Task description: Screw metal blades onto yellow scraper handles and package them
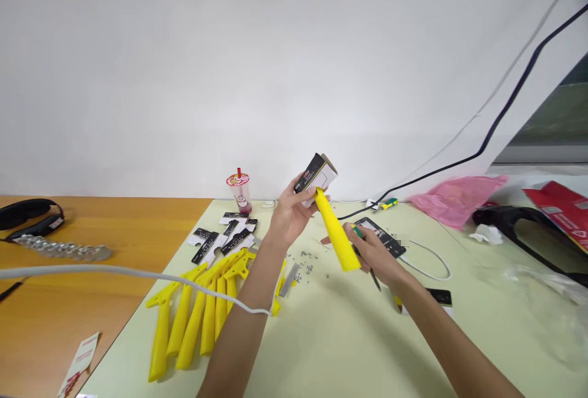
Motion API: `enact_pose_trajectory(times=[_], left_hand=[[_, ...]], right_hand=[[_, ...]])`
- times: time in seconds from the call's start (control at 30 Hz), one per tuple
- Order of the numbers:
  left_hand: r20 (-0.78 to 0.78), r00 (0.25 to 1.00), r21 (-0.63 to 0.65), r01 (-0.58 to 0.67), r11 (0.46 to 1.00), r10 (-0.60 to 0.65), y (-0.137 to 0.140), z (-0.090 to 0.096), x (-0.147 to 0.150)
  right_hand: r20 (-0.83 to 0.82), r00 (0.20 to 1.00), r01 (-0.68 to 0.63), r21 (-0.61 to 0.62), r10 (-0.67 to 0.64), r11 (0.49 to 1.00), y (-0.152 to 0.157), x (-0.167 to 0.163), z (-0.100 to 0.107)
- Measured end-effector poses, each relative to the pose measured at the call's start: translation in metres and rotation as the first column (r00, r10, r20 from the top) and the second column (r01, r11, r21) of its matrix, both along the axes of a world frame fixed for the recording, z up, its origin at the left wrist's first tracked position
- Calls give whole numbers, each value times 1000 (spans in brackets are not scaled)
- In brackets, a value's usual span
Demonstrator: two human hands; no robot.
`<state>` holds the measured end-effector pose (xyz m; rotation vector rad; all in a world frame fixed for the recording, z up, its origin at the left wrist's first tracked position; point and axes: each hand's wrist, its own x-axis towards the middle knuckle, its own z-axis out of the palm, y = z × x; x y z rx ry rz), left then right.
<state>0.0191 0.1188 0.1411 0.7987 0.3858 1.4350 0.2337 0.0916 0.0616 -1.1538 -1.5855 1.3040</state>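
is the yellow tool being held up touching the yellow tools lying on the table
Apart. The head view shows the held yellow tool well to the right of the lying yellow tools, with bare tabletop visible between them.

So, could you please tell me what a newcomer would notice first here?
Most likely the bright yellow handle at the centre, its upper end in the left hand along with a black-and-white card sleeve. Next, perhaps, the cluster of yellow T-shaped handles on the pale green table, left of centre. The pink plastic bag by the wall on the right stands out too.
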Motion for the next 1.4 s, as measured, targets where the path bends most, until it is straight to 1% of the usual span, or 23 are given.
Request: enact_pose_trajectory(times=[0.07,0.13,0.17,0.23,0.3,0.37,0.47,0.5,0.57,0.63,0.73,0.9,1.0,1.07,1.13,1.2,1.23,1.27,1.33,1.37,1.4], left_hand=[[96,994,-111,70,991,-59,4,-8,9],[179,979,-187,133,973,-99,7,-14,17],[211,971,-215,162,963,-117,7,-16,20],[261,954,-245,212,946,-146,7,-19,26],[310,933,-237,264,935,-185,5,-20,29],[346,908,-195,317,928,-238,2,-19,30],[333,895,-146,359,922,-296,-5,-16,31],[319,896,-133,365,922,-308,-8,-14,30],[296,894,-104,381,919,-337,-12,-12,29],[280,890,-83,396,915,-360,-14,-10,28],[260,887,-72,411,909,-381,-13,-9,27],[214,874,-48,455,889,-435,-9,-5,28],[215,868,-43,466,884,-448,-11,-5,32],[250,852,-50,487,872,-461,-10,-9,36],[294,824,-75,525,848,-485,-7,-19,43],[321,807,-139,558,818,-495,-1,-33,51],[312,814,-198,561,804,-491,2,-41,55],[283,833,-270,545,794,-476,5,-49,60],[173,884,-403,466,788,-435,9,-63,69],[104,903,-438,418,796,-417,9,-68,72],[36,916,-444,372,815,-399,9,-72,75]], right_hand=[[-239,967,-119,-110,90,987,-17,-10,9],[-394,907,-228,-171,146,959,-32,-19,16],[-434,886,-267,-190,163,945,-39,-22,19],[-433,881,-304,-211,190,929,-50,-25,22],[-351,913,-290,-194,209,937,-59,-27,23],[-233,953,-225,-120,193,967,-65,-29,22],[-70,995,-72,16,73,997,-70,-33,17],[-23,999,-26,50,27,998,-72,-34,15],[69,997,25,105,-32,994,-73,-36,11],[145,987,40,170,-65,985,-75,-37,8],[192,977,47,242,-95,969,-77,-37,6],[212,974,20,286,-83,958,-82,-33,6],[274,957,8,307,-97,952,-92,-25,10],[341,935,-15,313,-97,950,-103,-15,13],[428,896,-24,311,-118,950,-118,0,14],[520,842,-12,281,-141,960,-135,19,13],[558,816,-1,258,-148,966,-145,30,12],[586,796,16,233,-153,972,-154,40,9],[611,773,70,185,-171,980,-172,60,4],[613,770,106,151,-177,983,-181,69,0],[606,776,140,103,-174,985,-189,77,-3]])
